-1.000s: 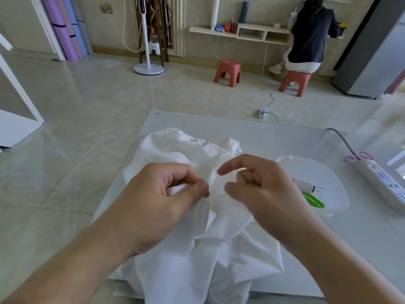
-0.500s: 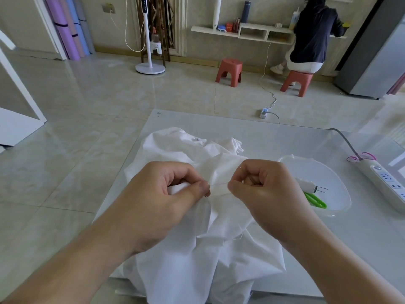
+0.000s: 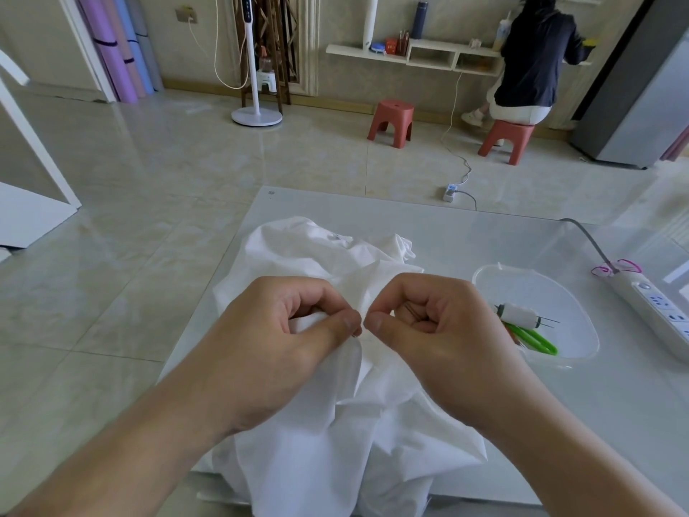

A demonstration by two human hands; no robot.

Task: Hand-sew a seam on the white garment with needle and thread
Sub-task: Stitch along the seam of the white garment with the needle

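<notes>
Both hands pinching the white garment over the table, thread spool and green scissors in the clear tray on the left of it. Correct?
Wrong side. The head view shows the clear tray, with the thread spool and green scissors, to the right of the white garment. The left hand and right hand do meet at the fabric over the table.

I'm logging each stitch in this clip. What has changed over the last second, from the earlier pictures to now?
The right hand moved left and curled into a fist; its thumb tip now sits just beside the left hand. The left hand kept pinching the same fold of the white garment. The needle is too small to see. The clear tray with its thread spool stayed put.
</notes>
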